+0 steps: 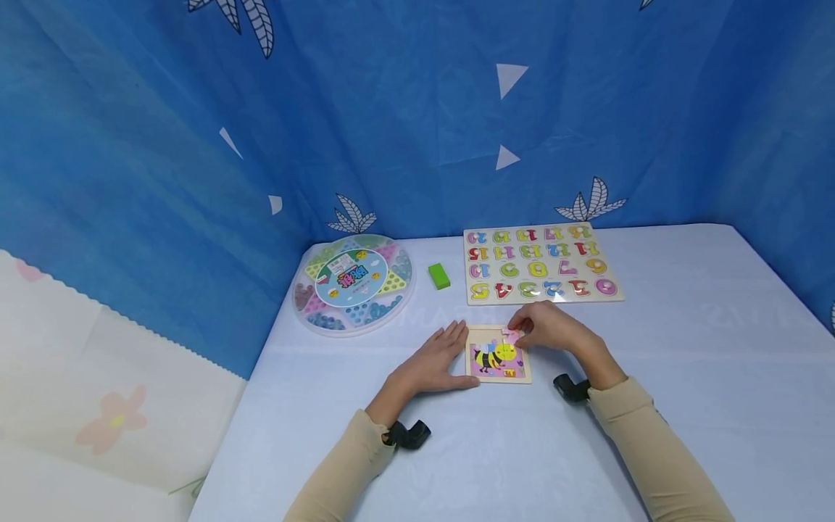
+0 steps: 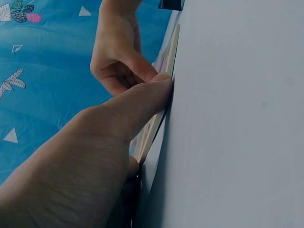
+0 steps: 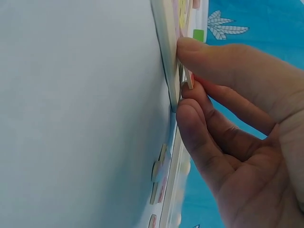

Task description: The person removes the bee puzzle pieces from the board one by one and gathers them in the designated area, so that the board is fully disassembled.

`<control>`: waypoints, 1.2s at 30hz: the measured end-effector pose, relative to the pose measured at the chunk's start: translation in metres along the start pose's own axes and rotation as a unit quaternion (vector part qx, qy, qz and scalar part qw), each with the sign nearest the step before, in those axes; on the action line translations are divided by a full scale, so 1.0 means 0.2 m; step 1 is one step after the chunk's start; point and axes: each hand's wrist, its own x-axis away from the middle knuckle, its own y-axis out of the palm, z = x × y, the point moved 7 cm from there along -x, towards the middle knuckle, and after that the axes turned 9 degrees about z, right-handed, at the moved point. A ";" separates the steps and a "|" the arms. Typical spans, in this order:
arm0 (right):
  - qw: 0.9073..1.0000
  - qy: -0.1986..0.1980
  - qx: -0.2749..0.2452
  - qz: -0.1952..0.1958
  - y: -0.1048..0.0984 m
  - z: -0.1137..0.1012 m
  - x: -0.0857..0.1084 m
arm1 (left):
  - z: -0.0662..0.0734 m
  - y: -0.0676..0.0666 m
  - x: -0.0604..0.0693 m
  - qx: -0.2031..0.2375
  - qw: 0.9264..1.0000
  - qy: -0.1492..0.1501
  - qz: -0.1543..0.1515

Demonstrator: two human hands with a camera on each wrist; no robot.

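Counted: hands, two, being one left hand [image 1: 433,365] and one right hand [image 1: 553,326]; sleeves [image 1: 652,435], two; wrist cameras [image 1: 409,435], two, one per wrist. Desk [image 1: 496,449], one. Bee puzzle [image 1: 497,359], one; pinched piece [image 1: 511,336], one. Number board [image 1: 552,270], one, bearing 21 numerals [image 1: 538,269] in four rows: five, five, five, six. Green block [image 1: 439,275], one. Game box [image 1: 352,278], one; marbles [image 1: 378,312], several, too small to count.

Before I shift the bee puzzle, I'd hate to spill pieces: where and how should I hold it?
Probably by the wooden border, pinched near its front right corner, coming from the right: the bee puzzle lies face up, that corner is bare, and the left hand rests along the left edge. Keep it level; pieces may slip.
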 end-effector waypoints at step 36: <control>1.000 0.010 -0.027 0.000 -0.03 0.03 0.02 | 0.00 0.00 0.00 0.002 1.000 -0.002 0.005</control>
